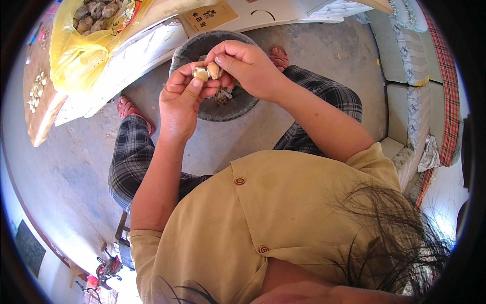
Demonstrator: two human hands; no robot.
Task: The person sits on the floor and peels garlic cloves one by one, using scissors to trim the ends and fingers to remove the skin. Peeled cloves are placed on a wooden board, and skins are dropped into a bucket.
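Note:
Over a dark round bin, my two hands are close together. Between the thumb and fingers of my left hand is a pale garlic clove. My right hand pinches a second, browner clove right beside it, its fingertips nearly meeting those of the left. Papery skin clings around the cloves. Below the hands, dry garlic skins and scraps lie in the bin, partly hidden by my fingers.
A yellow plastic bag of brownish round bulbs or tubers sits on the table at the upper left. Near it lies a pile of peeled cloves. A brown printed booklet is beyond the bin. A sofa stands along the right.

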